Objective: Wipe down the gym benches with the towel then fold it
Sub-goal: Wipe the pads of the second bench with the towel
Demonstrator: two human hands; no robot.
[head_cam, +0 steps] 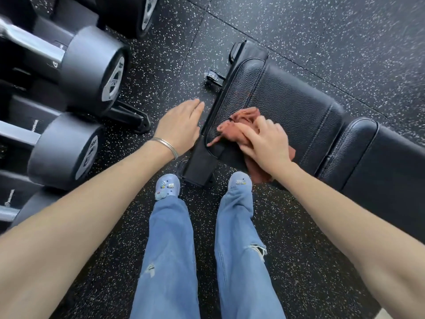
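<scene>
— Towel [240,122]?

— Lay bunched, reddish-brown, on the near end of the bench [282,100], on the black seat pad. Spilled off the pad's near side and hung toward the floor [322,38].

— Held how?

— Pressed flat under the right hand [262,143], fingers spread over the cloth and partly curled into it; looked more like a palm-down push than a pinch.

— And the other hand?

— Left hand [178,127] hovered empty, fingers open and loosely together, just beside the pad's end edge, not touching it as far as could be told. Bracelet [164,146] on that wrist.

— How far along?

— Judged to be mid-wipe on this bench. Could not tell which parts of the pad were already cleaned; no wet trail showed. Second pad section to the right looked untouched by the cloth. No other bench in view. Folding not yet begun, towel still crumpled.

— Room to move?

— Plenty along the pad to the right and away. Little toward the near end: pad edge sat close under the cloth, with the frame and a small wheel [212,78] beyond it. Dumbbells [92,72] on their rack stood near on the left, well clear of the towel. Feet planted on either side of the bench's end foot, just beside it.
</scene>
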